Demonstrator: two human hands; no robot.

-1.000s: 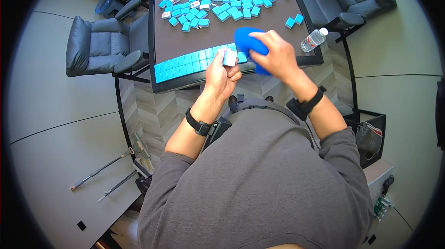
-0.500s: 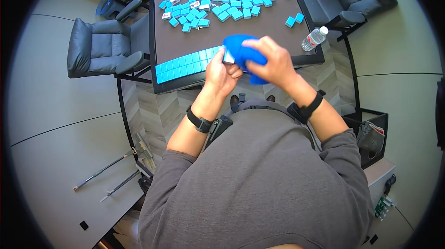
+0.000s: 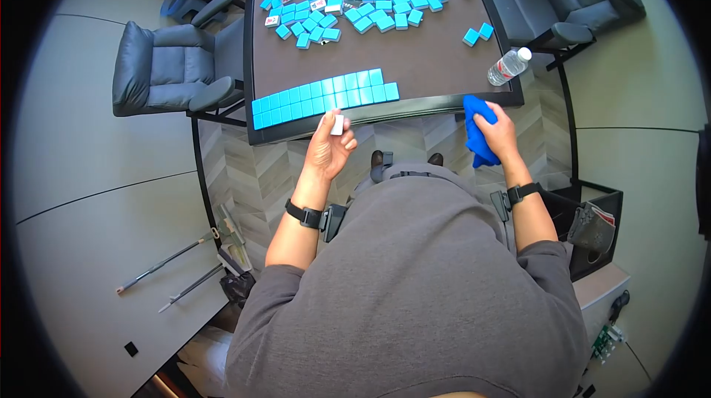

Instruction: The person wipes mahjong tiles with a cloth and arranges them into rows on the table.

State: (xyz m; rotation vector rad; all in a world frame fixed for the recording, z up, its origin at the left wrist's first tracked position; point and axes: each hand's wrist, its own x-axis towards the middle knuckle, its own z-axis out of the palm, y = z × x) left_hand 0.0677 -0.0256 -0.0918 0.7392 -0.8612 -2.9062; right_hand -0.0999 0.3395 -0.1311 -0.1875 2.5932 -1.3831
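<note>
no legible text or numbers

Head view, forward and down (wide)

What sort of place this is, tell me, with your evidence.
Probably a games room: a brown-topped table carries scattered blue tiles, with more in a neat double row, and padded armchairs stand at its sides.
</note>
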